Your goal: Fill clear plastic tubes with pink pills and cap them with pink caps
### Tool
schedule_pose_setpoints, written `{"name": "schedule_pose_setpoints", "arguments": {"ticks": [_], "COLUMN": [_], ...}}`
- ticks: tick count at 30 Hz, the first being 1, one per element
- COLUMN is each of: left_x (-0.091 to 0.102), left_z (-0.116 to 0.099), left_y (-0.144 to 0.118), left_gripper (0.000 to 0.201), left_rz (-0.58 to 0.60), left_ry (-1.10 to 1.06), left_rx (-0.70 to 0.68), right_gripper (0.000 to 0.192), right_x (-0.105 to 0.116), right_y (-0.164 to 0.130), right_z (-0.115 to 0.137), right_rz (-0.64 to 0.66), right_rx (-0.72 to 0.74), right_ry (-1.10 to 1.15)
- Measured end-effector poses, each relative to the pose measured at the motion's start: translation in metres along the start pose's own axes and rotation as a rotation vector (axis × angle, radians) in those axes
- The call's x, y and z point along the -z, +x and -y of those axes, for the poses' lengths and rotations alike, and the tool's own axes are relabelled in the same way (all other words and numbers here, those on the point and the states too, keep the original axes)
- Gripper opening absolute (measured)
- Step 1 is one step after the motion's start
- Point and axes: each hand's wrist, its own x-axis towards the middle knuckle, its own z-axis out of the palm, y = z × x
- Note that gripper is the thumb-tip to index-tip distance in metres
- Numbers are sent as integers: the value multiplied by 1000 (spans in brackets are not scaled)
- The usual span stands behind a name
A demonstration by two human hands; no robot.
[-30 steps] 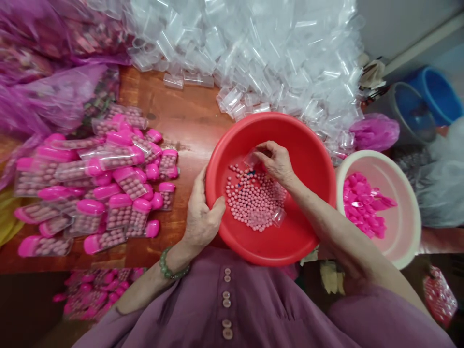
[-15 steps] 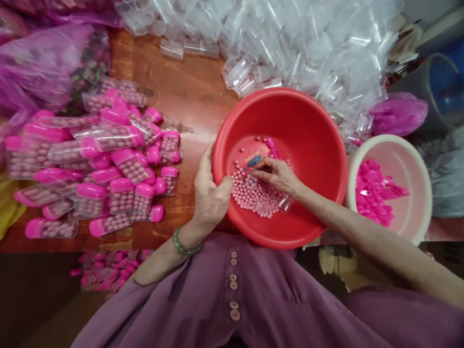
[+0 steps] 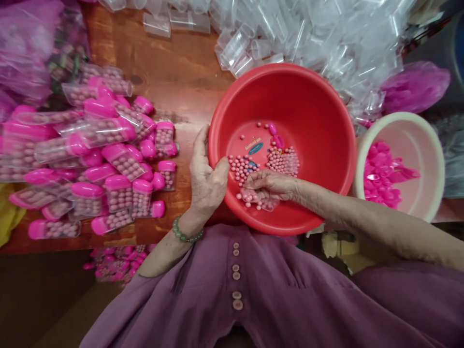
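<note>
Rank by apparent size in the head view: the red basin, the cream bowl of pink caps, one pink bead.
1. red basin, largest, though it lies nearer the camera.
2. cream bowl, partly cut off by the basin.
3. pink bead, smallest.

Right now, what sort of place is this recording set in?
Probably a small home or backroom packing spot for sweets. A wooden table holds a heap of empty clear tubes and a pile of filled tubes with pink caps; a red basin holds loose pink beads.
</note>
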Motion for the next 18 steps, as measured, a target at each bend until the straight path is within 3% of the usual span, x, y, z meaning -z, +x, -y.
{"name": "schedule_pose_setpoints", "arguments": {"ticks": [3,6,8,11,14,18], "left_x": [16,30,32,27,20,18], "left_z": [-14,-36,-46,-51,-54,-63], "left_y": [2,2,2,3,4,1], "left_gripper": [56,62,61,42,25,16], "left_rz": [94,366,517,556,554,604], "left_ry": [273,466,526,579,482,291], "left_rx": [-211,-505,-601,-615,-583,-443], "right_gripper": [10,8,6,9,10,16], "right_x": [-3,-4,-6,-12,-16,-10], "right_y": [2,3,3,2,-2,-18], "right_z": [8,15,17,18,16,20], "right_rz": [38,89,136,190,213,189], "right_rx": [80,187,253,321,383,449], "right_ry": [81,149,190,207,171,-116]}}
